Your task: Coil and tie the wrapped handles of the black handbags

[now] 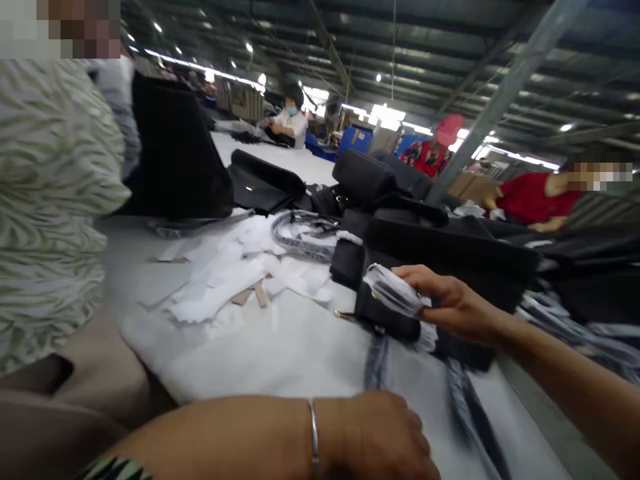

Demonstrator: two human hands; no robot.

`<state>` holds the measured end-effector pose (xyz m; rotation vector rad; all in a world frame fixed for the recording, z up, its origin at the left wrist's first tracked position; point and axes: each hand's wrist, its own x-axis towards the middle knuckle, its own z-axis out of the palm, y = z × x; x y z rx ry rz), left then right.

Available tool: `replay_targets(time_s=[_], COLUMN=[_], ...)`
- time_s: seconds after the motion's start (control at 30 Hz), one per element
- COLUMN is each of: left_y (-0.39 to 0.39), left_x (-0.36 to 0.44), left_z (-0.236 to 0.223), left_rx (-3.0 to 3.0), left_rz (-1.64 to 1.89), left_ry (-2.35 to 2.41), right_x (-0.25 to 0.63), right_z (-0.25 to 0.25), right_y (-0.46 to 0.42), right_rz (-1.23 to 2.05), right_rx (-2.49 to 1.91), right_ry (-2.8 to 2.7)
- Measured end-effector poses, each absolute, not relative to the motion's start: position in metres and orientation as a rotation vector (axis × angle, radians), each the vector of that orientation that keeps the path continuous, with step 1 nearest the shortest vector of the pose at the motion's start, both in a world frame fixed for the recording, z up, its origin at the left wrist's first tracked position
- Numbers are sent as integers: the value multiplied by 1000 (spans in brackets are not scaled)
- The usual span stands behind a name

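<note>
Between the thumb and fingers of my right hand (440,297) is a white bundle (393,288) in thin, crinkled wrapping. It is held over a small black pouch (383,317) with a gold-coloured clasp at its left end. My left hand (377,433), with a silver bangle at the wrist, is low over the near part of the table. Its fingers curl downward and their tips are hidden. A wrapped dark strap (376,363) runs down toward that hand; whether they touch I cannot tell. Another wrapped strap (473,417) hangs down on the right.
White paper scraps (225,273) and brown card pieces (253,295) litter the table (225,360). Black bags (450,260) crowd behind my right hand. A person in a leaf-patterned top (55,200) stands close at left. A slanted post (510,93) rises at right; several people work beyond.
</note>
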<state>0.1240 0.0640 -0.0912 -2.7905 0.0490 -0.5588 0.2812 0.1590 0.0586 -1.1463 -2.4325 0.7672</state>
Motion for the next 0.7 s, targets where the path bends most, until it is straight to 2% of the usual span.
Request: replay_targets(time_s=[0.1, 0.3, 0.43, 0.53, 0.7], left_y=[66, 46, 24, 18, 25], left_x=[122, 119, 114, 110, 101], left_z=[-82, -73, -69, -67, -68], left_rx=[-3101, -3029, -2992, -3002, -3081], left_rz=[-688, -599, -474, -472, -665], left_ry=[64, -79, -294, -389, -671], right_x=[331, 368, 364, 340, 288], right_z=[29, -30, -19, -6, -10], right_y=[87, 20, 17, 23, 31], right_rz=[448, 407, 386, 424, -108], right_rx=[-1295, -1524, -1654, -1826, -2156], right_ry=[-2528, -2631, -2270, -2284, -2558])
